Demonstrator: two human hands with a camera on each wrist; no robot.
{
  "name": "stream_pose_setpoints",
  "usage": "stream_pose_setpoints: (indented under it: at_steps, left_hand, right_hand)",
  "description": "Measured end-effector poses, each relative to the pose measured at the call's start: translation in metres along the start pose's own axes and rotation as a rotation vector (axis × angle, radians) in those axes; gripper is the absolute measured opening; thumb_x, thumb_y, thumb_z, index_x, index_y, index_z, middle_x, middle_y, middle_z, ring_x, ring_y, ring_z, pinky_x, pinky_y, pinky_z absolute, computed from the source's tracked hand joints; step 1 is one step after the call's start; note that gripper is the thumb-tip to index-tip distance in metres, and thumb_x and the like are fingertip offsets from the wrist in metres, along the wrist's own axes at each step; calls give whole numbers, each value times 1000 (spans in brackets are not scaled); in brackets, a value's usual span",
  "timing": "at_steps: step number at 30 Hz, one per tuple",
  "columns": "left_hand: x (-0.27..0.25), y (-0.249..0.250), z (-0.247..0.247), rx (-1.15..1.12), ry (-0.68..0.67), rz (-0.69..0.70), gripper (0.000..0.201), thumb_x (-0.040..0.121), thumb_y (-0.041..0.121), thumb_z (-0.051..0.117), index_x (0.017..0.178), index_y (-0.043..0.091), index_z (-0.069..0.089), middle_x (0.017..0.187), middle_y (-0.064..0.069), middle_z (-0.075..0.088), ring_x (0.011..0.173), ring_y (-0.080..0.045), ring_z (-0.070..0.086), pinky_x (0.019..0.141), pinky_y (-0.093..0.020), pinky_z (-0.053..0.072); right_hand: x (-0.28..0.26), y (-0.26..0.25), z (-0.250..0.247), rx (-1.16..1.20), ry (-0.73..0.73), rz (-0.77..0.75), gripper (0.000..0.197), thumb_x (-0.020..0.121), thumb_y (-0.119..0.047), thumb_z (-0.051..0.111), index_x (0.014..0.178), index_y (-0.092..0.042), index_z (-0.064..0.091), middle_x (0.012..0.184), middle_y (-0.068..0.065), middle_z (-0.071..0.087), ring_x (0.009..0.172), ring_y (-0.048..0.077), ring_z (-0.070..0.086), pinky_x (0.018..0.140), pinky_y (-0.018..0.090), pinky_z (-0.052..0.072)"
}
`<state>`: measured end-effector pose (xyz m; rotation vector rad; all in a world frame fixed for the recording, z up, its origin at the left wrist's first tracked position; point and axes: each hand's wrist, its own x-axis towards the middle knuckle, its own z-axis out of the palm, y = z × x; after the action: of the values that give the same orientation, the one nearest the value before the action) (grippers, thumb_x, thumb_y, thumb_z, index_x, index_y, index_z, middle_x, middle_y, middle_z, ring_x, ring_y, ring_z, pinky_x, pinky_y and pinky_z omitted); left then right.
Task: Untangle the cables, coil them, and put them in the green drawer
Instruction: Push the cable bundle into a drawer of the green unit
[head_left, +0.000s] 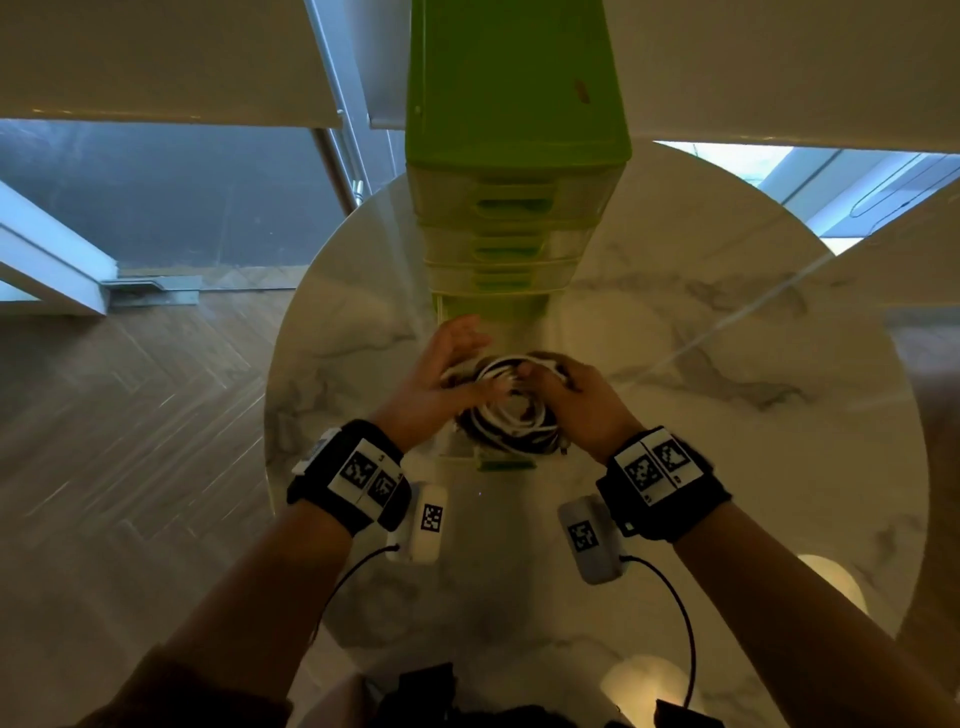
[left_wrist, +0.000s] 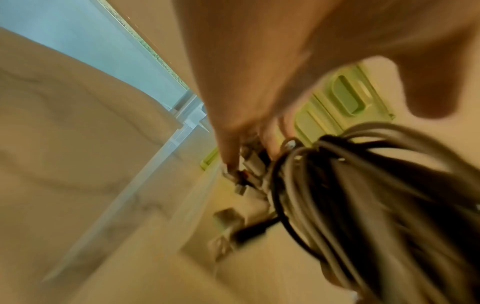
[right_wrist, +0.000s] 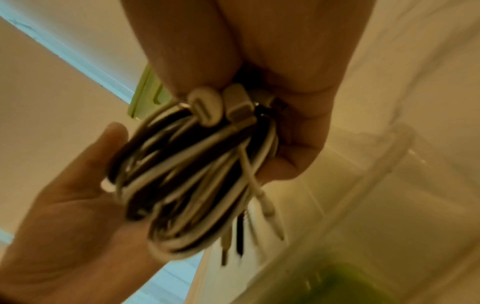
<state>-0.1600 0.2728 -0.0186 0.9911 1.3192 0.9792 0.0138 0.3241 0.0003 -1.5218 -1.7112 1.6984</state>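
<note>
The right hand (right_wrist: 272, 86) clenched smooth, round-looped white and black cables (right_wrist: 197, 174); plug ends dangled toward six o'clock, the flat left hand (right_wrist: 78, 205) supporting them.

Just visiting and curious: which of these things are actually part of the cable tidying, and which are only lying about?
Part of the job:
- coiled cables, white and black
- open drawer beneath them
- green drawer unit
- right hand, gripping the coil
- left hand, open against the coil's side

Lying about:
- marble table
- wooden floor
- window glass
</note>
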Motion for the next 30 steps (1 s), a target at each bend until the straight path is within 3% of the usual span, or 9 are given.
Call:
stream_pose_setpoints:
  at_steps: [4,7,10,12,15,19,23,26,30]
  left_hand:
    - [-17,-5,14,31,357,98,47,81,40,59,123,34,40,132,9,47,125,-5,43,110,-39,36]
    - [-30,-12,29,328,505,205,57,84,45,52,134,22,37,139,1,38,128,-9,37,108,-24,32]
    - [-35,-19,43,701,422,292,67,86,39,47,143,11,26,152,-9,22,142,-21,16,116,-34,20]
    - [-32,-21,45,905,304,223,79,85,35,49,149,12,10,158,-8,4,146,-22,-3,118,-46,11]
    - [-21,-20,37,1136,135,58,90,86,41,47,149,13,-10,157,-5,-19,145,-21,-17,118,-48,0]
    - [-10,-26,25,1323,62,84,78,94,52,29,149,9,-4,158,-7,-15,147,-22,-3,118,-43,9]
    - [-3,-32,14,1376,10,28,69,97,46,32,150,11,5,159,-8,-3,146,-24,10,116,-42,14]
    - [-3,-29,11,1510,-7,18,65,93,40,15,149,9,19,158,-12,9,143,-26,24,114,-47,20]
    - [-2,-26,14,1537,-59,-1,62,91,24,12,151,10,6,159,-10,-4,146,-23,8,116,-48,4]
  right_hand:
    - [14,3,5,128,257,29,20,93,-33,53,106,-20,59,95,-1,67,80,11,63,62,20,52]
    - [27,2,22,182,400,39,33,92,-36,53,114,-13,61,103,4,68,93,18,63,76,27,52]
    - [41,2,41,198,480,144,42,90,-45,51,113,-11,62,105,10,68,96,27,64,84,40,53]
    - [49,4,48,159,490,210,43,92,-43,48,115,-9,59,110,14,66,101,32,61,82,34,50]
    - [52,9,52,112,495,253,41,96,-39,45,119,-7,54,117,15,63,105,33,58,74,29,41]
    - [54,12,50,73,443,295,44,96,-43,41,117,-5,52,117,13,61,104,33,58,75,29,40]
    - [52,10,52,-113,359,283,60,95,-49,37,131,-1,38,130,20,51,116,38,51,94,41,43]
    - [36,13,54,-254,313,170,67,96,-44,38,141,2,21,140,24,38,127,38,40,104,45,38]
    - [10,14,53,-604,300,15,70,97,-28,43,147,-1,2,151,23,18,137,37,27,105,45,35]
